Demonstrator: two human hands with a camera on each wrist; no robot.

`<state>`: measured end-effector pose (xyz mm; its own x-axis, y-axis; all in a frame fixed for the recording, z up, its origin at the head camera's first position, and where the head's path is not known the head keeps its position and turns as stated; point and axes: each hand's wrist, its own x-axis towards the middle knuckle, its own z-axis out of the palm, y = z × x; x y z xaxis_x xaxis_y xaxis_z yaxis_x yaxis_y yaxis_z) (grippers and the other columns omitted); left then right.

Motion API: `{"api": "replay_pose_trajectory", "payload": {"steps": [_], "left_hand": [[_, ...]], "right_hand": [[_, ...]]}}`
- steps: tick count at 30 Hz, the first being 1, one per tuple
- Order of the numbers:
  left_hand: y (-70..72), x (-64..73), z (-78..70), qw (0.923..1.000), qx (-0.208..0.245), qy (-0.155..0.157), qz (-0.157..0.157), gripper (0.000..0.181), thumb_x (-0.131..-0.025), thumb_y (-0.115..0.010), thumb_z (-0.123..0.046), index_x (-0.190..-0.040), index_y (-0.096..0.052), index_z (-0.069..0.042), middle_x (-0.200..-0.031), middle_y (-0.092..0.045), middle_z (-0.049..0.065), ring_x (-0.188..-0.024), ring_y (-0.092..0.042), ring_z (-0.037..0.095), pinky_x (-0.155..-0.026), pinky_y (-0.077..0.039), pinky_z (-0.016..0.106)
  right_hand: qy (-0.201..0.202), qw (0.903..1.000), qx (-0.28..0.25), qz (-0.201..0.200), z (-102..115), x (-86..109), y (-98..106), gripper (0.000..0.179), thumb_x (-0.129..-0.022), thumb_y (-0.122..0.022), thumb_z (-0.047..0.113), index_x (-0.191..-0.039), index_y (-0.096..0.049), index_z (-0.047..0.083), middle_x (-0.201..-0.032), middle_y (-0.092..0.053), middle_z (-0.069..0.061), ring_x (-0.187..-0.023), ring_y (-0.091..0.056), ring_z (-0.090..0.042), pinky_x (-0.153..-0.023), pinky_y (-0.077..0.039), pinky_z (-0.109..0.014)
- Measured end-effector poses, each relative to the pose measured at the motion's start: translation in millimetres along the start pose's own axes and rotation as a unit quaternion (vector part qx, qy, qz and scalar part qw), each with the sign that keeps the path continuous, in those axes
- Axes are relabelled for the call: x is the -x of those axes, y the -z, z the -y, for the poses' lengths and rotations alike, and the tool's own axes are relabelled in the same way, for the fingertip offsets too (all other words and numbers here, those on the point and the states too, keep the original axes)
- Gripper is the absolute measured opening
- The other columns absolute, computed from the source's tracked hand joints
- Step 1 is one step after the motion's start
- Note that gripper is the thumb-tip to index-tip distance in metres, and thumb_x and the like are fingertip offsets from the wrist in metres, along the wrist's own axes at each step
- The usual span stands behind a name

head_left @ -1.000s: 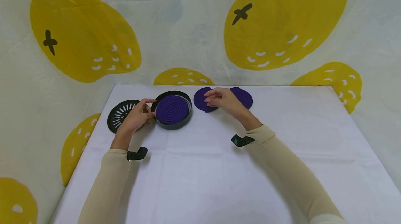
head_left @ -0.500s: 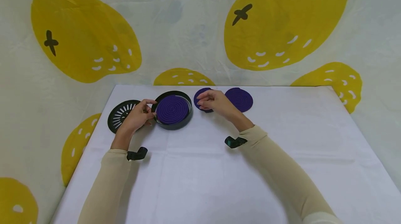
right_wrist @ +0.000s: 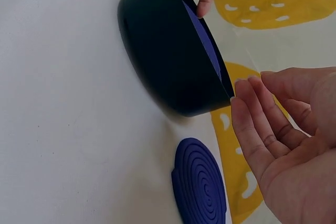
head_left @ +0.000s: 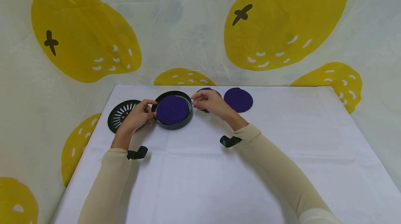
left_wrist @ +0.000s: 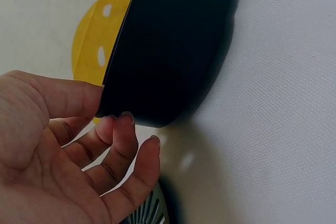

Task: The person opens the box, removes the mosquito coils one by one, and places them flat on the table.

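A round dark-green mosquito coil holder (head_left: pixel 173 126) stands at the back left of the table, with a purple mosquito coil (head_left: pixel 173 109) lying in it. At its left side my left hand (head_left: pixel 136 116) pinches the rim between thumb and fingertips. From the right, my right hand (head_left: pixel 213 103) reaches to the opposite rim; in the right wrist view its fingertips (right_wrist: pixel 240 100) are right at the edge, thumb apart and nothing between. Another purple coil (right_wrist: pixel 199 182) lies partly hidden behind this hand in the head view.
A slotted dark lid (head_left: pixel 117 117) lies left of the holder, partly covered by my left hand. One more purple coil (head_left: pixel 238 100) lies to the right near the table's back edge. A fruit-printed cloth (head_left: pixel 188 25) hangs behind the white-covered table (head_left: pixel 194 182).
My right hand has moved left, from over the middle coil to the holder's right rim, uncovering the rightmost coil. My left hand has stayed at the left rim.
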<state>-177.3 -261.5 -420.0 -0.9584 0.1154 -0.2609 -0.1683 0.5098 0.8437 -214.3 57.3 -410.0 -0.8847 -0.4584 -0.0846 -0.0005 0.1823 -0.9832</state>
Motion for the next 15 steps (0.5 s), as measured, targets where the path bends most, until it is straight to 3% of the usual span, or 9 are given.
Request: {"api": "replay_pose_trajectory", "payload": {"steps": [5, 9, 15], "left_hand": [[0.0, -0.2, -0.4, 1.0000, -0.003, 0.003, 0.000, 0.052, -0.099, -0.063, -0.006, -0.148, -0.045, -0.007, -0.096, -0.045, 0.010, -0.087, -0.054, 0.027, -0.070, -0.058, 0.043], [-0.2, 0.5, -1.5, 1.0000, -0.009, 0.002, 0.000, 0.051, -0.099, -0.063, -0.006, -0.147, -0.046, -0.007, -0.095, -0.045, 0.010, -0.086, -0.054, 0.026, -0.070, -0.058, 0.041], [-0.2, 1.2, -2.5, 0.9999, -0.010, -0.003, -0.001, 0.049, -0.098, -0.063, -0.004, -0.144, -0.047, -0.006, -0.094, -0.045, 0.011, -0.085, -0.054, 0.027, -0.069, -0.058, 0.039]], "right_hand": [[0.006, 0.9997, 0.022, 0.008, 3.3, -2.7, -4.3, 0.030, -0.095, -0.069, 0.004, -0.124, -0.066, -0.005, -0.109, -0.070, -0.020, -0.106, -0.063, -0.048, -0.095, -0.053, -0.058], [0.016, 0.9992, 0.030, 0.020, 3.3, -6.6, -7.3, 0.030, -0.095, -0.068, 0.002, -0.124, -0.066, -0.006, -0.108, -0.069, -0.017, -0.107, -0.063, -0.046, -0.091, -0.057, -0.048], [0.030, 0.9973, 0.063, 0.024, 5.6, -10.8, -12.4, 0.028, -0.094, -0.068, 0.003, -0.121, -0.068, -0.004, -0.109, -0.069, -0.013, -0.094, -0.066, -0.025, -0.081, -0.057, -0.028]]}}
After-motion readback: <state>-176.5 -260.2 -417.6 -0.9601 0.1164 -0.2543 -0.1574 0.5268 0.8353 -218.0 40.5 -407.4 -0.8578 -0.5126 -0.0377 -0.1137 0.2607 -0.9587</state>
